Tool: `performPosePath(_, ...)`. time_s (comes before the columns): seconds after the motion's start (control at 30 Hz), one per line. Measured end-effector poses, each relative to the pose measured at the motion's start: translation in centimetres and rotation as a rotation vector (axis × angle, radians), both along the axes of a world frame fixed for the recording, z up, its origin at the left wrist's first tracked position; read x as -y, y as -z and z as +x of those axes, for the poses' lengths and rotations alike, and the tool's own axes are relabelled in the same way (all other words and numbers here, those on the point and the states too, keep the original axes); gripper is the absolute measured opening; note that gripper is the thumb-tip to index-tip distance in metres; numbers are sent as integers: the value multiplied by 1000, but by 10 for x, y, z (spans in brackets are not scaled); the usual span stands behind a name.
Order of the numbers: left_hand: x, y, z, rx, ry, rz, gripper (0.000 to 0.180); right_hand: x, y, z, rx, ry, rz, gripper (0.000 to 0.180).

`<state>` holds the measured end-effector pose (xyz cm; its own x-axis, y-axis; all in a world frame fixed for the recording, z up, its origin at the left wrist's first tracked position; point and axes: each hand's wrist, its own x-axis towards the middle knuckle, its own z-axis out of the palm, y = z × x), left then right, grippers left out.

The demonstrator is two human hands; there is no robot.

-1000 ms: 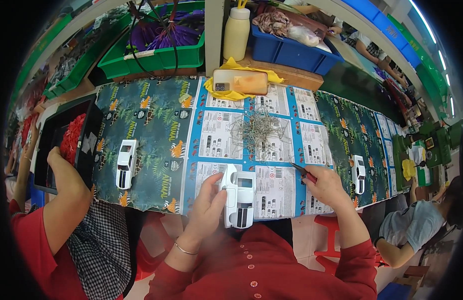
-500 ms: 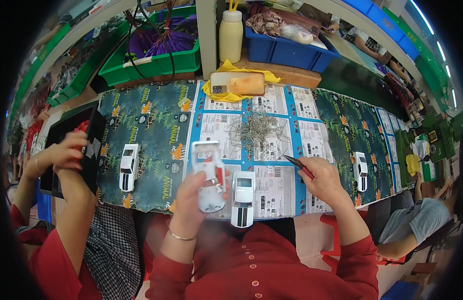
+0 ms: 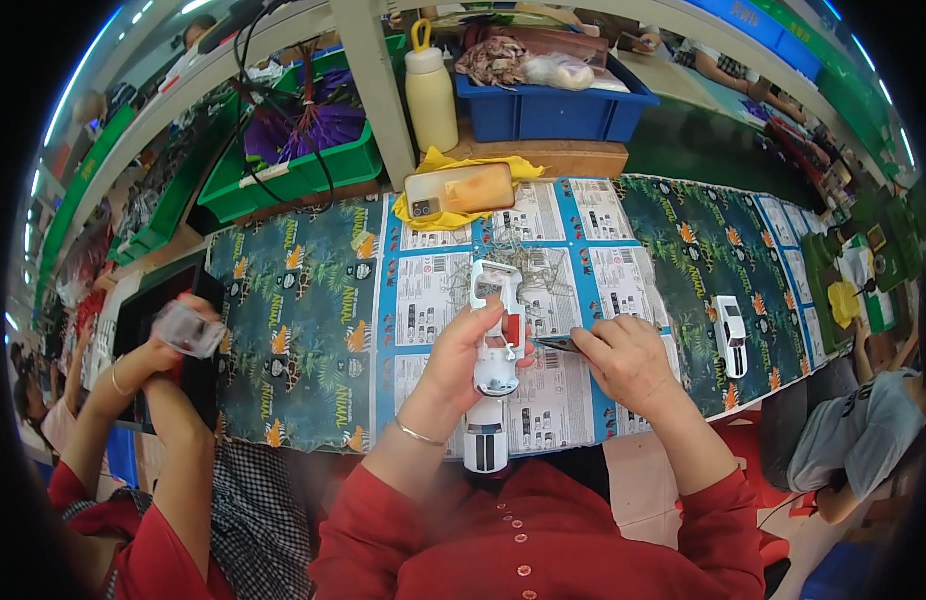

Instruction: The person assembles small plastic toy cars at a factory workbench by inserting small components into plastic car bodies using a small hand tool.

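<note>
My left hand is wrapped round a white toy car body with a red part inside, held over the table. In my right hand is a dark pointed tool, its tip close to the car's right side; its exact kind is hard to make out. Partly hidden below the held body, a white toy car with black stripes lies at the table's near edge. Beyond my hands spreads a loose pile of thin metal wire pieces, partly covered by the car body.
Another white toy car lies to the right. At left, a co-worker holds a clear part by a black bin. A phone on yellow cloth, a cream bottle, a blue crate and a green crate stand farther back.
My left hand has moved the car body right, toward the tool. The tool has shifted left and down. The co-worker's hand has lifted a clear part; the left white car is no longer seen.
</note>
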<state>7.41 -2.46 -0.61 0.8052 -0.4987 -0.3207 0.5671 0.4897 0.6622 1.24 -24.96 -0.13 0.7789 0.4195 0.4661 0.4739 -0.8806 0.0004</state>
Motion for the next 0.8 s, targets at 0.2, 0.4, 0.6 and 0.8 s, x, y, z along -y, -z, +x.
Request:
performPosePath(0.2, 8, -6, -1, 82, 28, 17, 39, -3, 7, 1, -28, 13, 27, 23)
performPosePath(0.4, 0, -4, 0, 179, 53, 121, 41, 0, 8, 1, -68, 26, 80, 22)
performPosePath(0.6, -21, 3, 6, 184, -101, 79, 48, 0, 13, -10, -202, 99, 312, 24)
performPosePath(0.8, -45, -5, -10, 154, -268, 32, 48, 0, 10, -7, -269, 92, 215, 31)
